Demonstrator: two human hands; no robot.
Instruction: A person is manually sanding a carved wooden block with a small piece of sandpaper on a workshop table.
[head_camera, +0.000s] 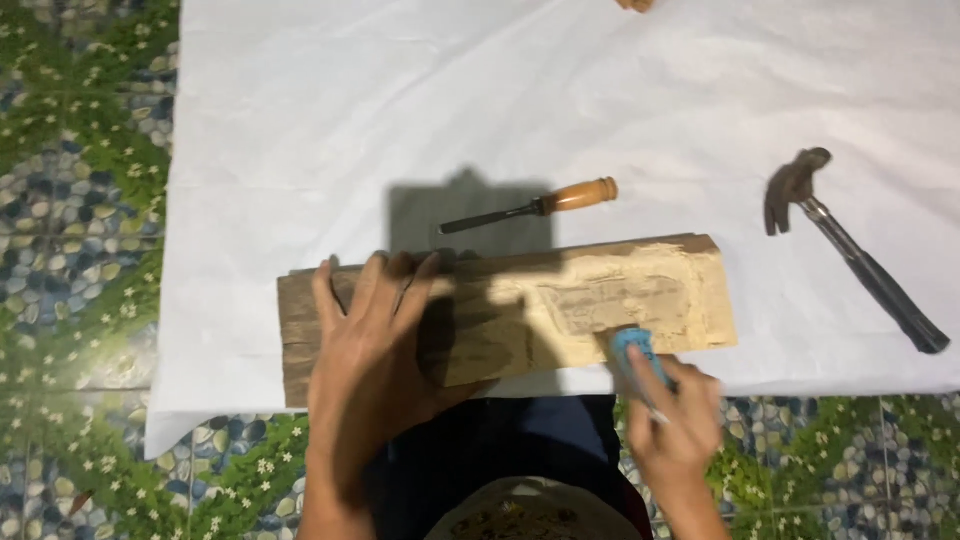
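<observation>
Carved wooden plank steadied on white-sheeted worktop — near edge.
Left hand is laid flat, open, to pin it; right hand is closed on a blue tool at the carved recess. Chisel, hammer parked beyond.

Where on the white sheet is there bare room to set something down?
Bare: the white sheet above the chisel, and between chisel and hammer. Crowded: the near edge, where both hands work the wooden block.
</observation>
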